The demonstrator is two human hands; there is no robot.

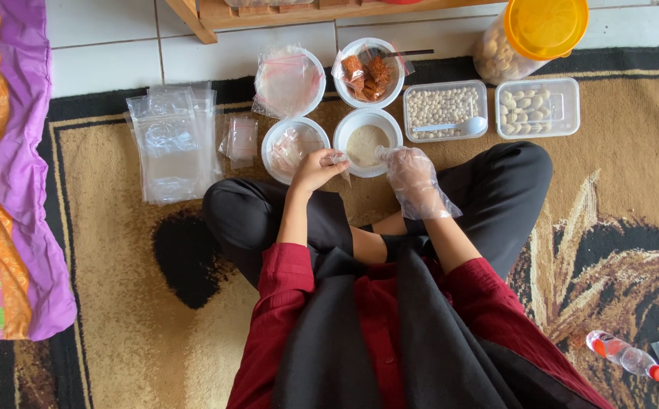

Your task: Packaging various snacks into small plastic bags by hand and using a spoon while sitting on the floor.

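I sit cross-legged on a patterned rug. My left hand (pixel 316 170), bare, pinches a small clear plastic bag (pixel 337 160) at the near rim of a white bowl of pale powder (pixel 367 144). My right hand (pixel 413 178), in a loose clear plastic glove, reaches to that bowl's right rim, its fingertips closed near the bag; whether it grips the bag I cannot tell. Left of this bowl stands another white bowl (pixel 294 148) with small filled bags in it.
Behind stand a white bowl with clear bags (pixel 290 82), a bowl of red-brown paste (pixel 369 73) with a spoon, a tub of white beans (pixel 444 110) with a spoon, a tub of pale nuts (pixel 537 108) and a yellow-lidded jar (pixel 530 36). Clear bags (pixel 174 144) lie left. A bottle (pixel 625 356) lies right.
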